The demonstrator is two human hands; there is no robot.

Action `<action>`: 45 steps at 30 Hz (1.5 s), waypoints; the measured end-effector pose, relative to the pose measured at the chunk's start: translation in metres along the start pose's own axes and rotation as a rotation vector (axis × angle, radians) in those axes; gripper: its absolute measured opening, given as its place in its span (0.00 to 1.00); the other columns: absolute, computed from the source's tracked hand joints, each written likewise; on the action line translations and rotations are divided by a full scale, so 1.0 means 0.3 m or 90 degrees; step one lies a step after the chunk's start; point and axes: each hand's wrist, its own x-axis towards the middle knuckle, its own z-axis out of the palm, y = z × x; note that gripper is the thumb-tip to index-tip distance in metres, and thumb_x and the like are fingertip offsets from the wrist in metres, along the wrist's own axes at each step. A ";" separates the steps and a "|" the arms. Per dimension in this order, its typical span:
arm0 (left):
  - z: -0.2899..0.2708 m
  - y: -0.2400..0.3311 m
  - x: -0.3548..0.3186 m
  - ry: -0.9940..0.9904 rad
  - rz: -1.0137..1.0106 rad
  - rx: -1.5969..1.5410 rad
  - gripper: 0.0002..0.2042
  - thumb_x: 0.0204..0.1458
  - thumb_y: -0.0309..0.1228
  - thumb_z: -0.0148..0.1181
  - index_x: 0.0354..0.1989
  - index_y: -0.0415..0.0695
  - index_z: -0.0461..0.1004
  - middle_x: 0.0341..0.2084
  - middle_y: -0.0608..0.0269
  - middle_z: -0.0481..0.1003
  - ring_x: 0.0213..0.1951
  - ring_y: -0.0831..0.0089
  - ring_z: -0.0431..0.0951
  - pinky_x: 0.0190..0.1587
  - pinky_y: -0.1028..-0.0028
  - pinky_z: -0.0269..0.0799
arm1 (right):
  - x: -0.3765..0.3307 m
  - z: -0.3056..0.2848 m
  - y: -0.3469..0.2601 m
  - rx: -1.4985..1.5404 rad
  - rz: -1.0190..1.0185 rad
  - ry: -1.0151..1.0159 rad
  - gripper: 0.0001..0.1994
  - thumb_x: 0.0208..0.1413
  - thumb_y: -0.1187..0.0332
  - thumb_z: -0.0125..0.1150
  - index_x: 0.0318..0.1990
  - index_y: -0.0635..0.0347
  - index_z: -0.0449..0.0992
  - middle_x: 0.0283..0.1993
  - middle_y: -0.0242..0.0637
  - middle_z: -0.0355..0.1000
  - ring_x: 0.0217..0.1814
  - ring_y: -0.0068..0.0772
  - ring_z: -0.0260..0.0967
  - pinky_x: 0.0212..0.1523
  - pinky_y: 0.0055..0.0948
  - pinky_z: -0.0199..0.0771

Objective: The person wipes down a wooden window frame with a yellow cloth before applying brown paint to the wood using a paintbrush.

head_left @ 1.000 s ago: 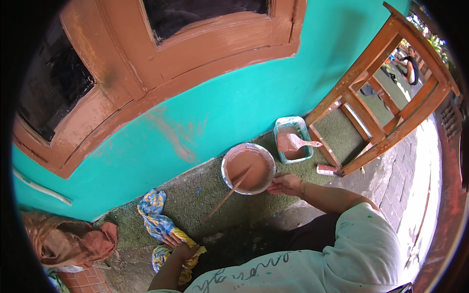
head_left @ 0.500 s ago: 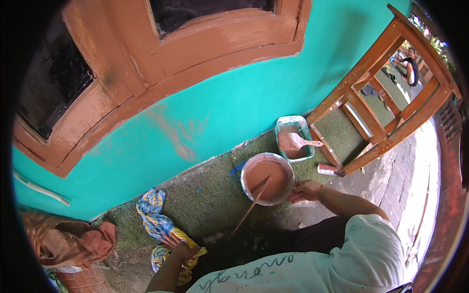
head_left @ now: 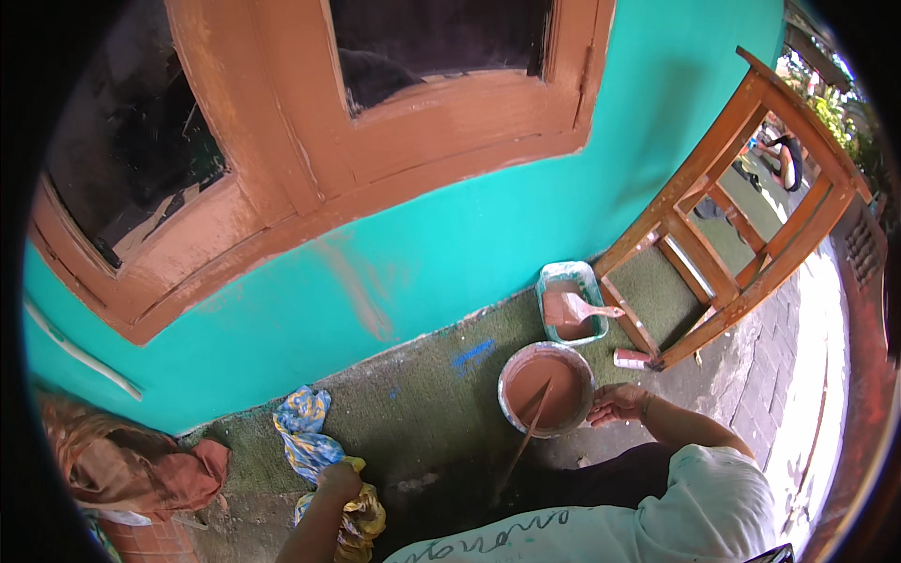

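A round bucket (head_left: 510, 409) of brown paint stands on the ground in front of me. A thin stick (head_left: 535, 422) leans out of it over the near rim. Close beside the bucket's right rim is my right hand (head_left: 619, 403), its fingers loosely bent and apart, grasping nothing visible. To the left, my left hand (head_left: 340, 480) is closed on a crumpled blue, white and yellow cloth (head_left: 306, 441) lying on the ground. Behind the bucket, a paintbrush (head_left: 574, 307) rests across a rectangular tub (head_left: 603, 326) with brown paint in it.
A turquoise wall (head_left: 450, 253) with a brown window frame (head_left: 450, 155) rises ahead. At right a wooden chair frame (head_left: 699, 253) lies tipped, a small can (head_left: 631, 358) by it. Brown fabric (head_left: 141, 460) is heaped at far left. Another person (head_left: 788, 159) is farther off.
My left hand has closed around the cloth, where it lay flatter before. The bucket has shifted slightly toward me and right, my right hand moving along with it. The view has tilted too.
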 end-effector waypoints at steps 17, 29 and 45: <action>-0.569 0.074 -0.406 0.083 0.590 -0.918 0.14 0.62 0.26 0.58 0.54 0.36 0.74 0.46 0.62 0.79 0.47 0.74 0.77 0.51 0.71 0.73 | -0.306 0.755 -0.522 -0.639 -0.201 -0.070 0.21 0.62 0.60 0.62 0.56 0.65 0.74 0.47 0.46 0.79 0.38 0.35 0.80 0.39 0.28 0.83; -0.671 0.067 -0.632 0.076 0.828 -0.843 0.18 0.66 0.32 0.53 0.59 0.34 0.71 0.51 0.59 0.76 0.53 0.71 0.74 0.57 0.69 0.69 | -0.195 1.415 -0.549 -0.624 -0.374 -0.384 0.16 0.59 0.69 0.69 0.51 0.68 0.76 0.47 0.32 0.77 0.49 0.20 0.73 0.52 0.24 0.76; -0.705 0.050 -0.599 0.363 0.710 -0.789 0.18 0.61 0.32 0.62 0.55 0.34 0.73 0.46 0.61 0.77 0.45 0.77 0.74 0.51 0.73 0.72 | -0.593 1.373 -0.807 0.012 -0.677 -0.460 0.13 0.65 0.67 0.58 0.52 0.66 0.74 0.49 0.43 0.78 0.53 0.35 0.76 0.58 0.35 0.74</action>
